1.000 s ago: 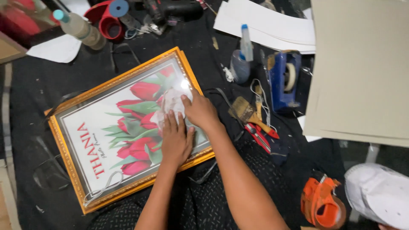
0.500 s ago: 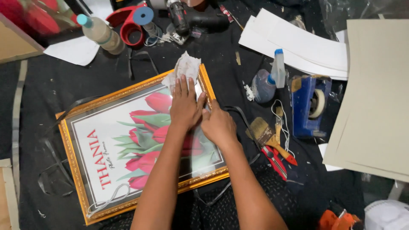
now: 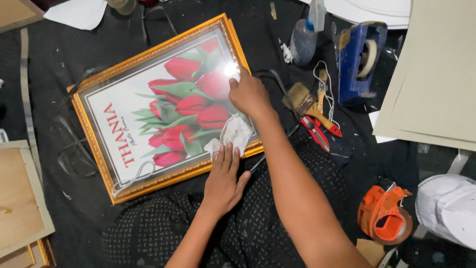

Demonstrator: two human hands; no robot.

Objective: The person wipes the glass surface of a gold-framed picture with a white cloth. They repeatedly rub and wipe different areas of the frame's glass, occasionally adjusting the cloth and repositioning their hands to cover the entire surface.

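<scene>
A gold-framed picture of red tulips lies flat on black cloth in front of me. A crumpled white tissue rests on its glass near the lower right edge. My left hand lies flat at the frame's near edge, fingers together, with the fingertips pressing on the tissue. My right hand is higher up by the frame's right edge, fingers curled, one fingertip touching the glass beside a bright glare spot. Nothing shows in that hand.
Right of the frame lie a paintbrush, a red cutter, a spray bottle and a blue tape dispenser. Grey boards fill the right side. An orange tape dispenser and a white cap sit lower right; wooden boards left.
My left hand and the tissue have moved from the frame's far edge down to its near edge. My right hand has come off the tissue and touches the glass. The view is closer.
</scene>
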